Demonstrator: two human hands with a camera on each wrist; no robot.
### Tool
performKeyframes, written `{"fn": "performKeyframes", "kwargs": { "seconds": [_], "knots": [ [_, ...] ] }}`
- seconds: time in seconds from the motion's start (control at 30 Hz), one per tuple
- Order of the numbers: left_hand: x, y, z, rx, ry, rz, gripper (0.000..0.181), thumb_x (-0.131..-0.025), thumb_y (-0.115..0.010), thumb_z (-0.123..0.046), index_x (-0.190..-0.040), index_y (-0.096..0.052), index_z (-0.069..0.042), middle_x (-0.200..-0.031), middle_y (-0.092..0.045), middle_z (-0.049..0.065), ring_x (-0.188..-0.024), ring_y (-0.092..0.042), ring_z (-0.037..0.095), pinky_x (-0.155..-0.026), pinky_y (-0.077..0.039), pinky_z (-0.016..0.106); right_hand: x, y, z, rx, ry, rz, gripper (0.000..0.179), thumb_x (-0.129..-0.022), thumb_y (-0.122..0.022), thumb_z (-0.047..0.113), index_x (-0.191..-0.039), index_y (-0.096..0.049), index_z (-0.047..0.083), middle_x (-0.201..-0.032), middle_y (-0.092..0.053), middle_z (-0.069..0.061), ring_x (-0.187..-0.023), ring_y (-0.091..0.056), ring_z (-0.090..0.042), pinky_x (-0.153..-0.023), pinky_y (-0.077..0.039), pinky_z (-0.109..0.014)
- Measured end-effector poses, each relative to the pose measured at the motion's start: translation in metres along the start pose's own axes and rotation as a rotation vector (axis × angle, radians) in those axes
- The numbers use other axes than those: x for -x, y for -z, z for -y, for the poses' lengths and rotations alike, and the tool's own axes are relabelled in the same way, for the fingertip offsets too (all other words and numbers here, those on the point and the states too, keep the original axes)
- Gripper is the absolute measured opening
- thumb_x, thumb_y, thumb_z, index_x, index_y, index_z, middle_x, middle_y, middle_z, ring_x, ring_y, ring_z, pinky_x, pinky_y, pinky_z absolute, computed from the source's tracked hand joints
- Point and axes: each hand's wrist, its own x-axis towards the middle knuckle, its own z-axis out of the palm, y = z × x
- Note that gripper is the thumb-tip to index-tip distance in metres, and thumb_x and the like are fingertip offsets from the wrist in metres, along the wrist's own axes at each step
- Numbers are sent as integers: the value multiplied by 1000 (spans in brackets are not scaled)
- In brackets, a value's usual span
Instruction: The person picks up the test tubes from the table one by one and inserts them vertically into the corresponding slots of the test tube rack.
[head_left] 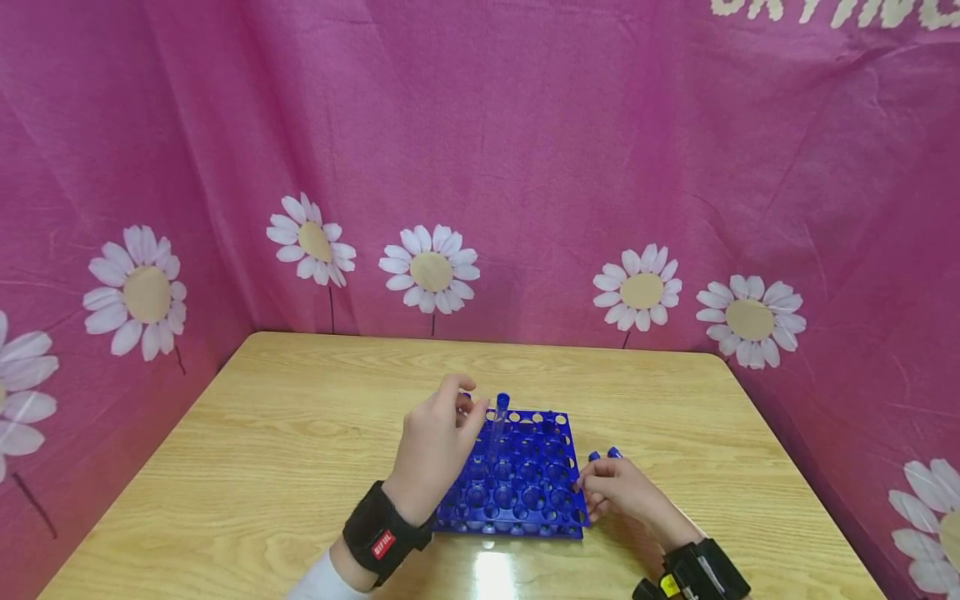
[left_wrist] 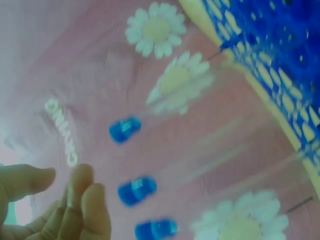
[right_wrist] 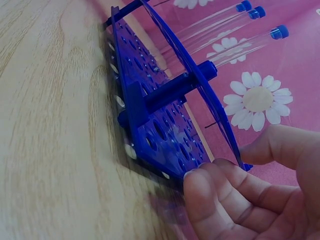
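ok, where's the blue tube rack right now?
In the head view, the blue tube rack sits low and just right of centre on the wooden table, between the left hand and the right hand, which grips its right edge.

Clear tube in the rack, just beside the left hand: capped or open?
Capped: in the head view a blue cap tops the clear tube standing in the blue rack.

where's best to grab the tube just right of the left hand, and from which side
Probably just under its blue cap, from above and the left: the tube stands nearly upright in the rack, its capped end sticking up above it, and the left hand is already close on that side.
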Motion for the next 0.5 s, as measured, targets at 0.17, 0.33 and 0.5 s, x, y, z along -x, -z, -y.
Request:
{"fn": "performKeyframes", "kwargs": {
  "seconds": [0.17, 0.33, 0.5],
  "knots": [
    [-10, 12, 14, 49, 52, -65, 20, -89, -71, -17, -99, -60, -3, -66, -66, 0, -54, -56, 7, -48, -45, 18, 1, 0, 1, 3, 5, 1, 21, -91, -48, 5, -98, -57, -13, -74, -56, 1, -63, -57, -11, -60, -57, -27],
    [-17, 18, 37, 93, 166, -87, 20, -93, -66, -20, -101, -62, -2, -69, -68, 6, -55, -61, 11, -48, -47, 20, 1, 0, 2, -3, 12, 1, 22, -90, -49, 4, -99, -57, -14, -72, -56, 2, -62, -58, -10, -60, -58, -26],
    [-18, 15, 62, 154, 327, -48, 25, -94, -65, -25, -103, -62, -2, -73, -71, 11, -54, -65, 15, -46, -49, 23, 2, -1, 2, -7, 5, -4, 22, -90, -49, 4, -98, -57, -14, -71, -56, 2, -62, -57, -10, -60, -58, -26]
  ]
}}
